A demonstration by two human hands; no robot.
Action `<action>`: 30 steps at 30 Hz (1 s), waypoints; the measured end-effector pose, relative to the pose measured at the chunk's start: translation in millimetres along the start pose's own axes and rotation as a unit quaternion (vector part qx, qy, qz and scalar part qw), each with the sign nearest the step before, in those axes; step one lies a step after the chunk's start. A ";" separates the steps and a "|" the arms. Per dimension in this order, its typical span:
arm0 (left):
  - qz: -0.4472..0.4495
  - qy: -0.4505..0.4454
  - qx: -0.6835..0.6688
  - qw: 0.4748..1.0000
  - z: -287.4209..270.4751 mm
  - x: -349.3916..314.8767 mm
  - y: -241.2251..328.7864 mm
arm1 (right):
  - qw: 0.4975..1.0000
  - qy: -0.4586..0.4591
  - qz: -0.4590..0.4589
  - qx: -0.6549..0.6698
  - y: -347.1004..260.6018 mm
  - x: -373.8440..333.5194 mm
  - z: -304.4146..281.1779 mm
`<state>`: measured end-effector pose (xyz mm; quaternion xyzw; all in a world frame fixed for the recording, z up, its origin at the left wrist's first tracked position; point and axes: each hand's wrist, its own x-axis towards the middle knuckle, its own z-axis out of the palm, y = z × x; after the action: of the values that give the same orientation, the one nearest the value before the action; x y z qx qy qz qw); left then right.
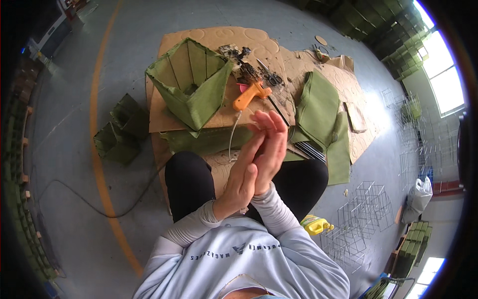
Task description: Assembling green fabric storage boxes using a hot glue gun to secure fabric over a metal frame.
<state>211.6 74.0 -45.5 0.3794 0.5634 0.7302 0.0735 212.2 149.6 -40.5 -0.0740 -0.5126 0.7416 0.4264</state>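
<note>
My left hand (238,183) and my right hand (272,154) are pressed palm to palm above my lap. Their fingers stretch upward, slightly bent at the tips, and nothing shows between them. Just beyond the fingertips, an orange glue gun (247,97) lies on the cardboard (224,119), with a pale cord running down from it. An open green fabric box (215,94) stands to its left, its dark seams showing inside. Folded green fabric (318,107) lies to the right. Dark-handled scissors (274,78) rest near black, stained debris (247,72).
Thin dark rods (311,151) lie by my right knee. Wire frames (363,207) and a yellow jug (314,225) are on the floor at right. Two smaller green boxes (117,142) sit at left, near a dark cable (84,203). Green stacks line the far right.
</note>
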 end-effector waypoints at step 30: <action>0.009 -0.042 0.143 0.989 -20.6 16.4 13.8 | 0.923 0.040 0.276 0.266 20.8 41.2 -19.4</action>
<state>191.5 62.1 -27.2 0.4212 0.6549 0.6264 0.0356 185.5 190.0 -53.1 -0.1261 -0.2379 0.9355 0.2290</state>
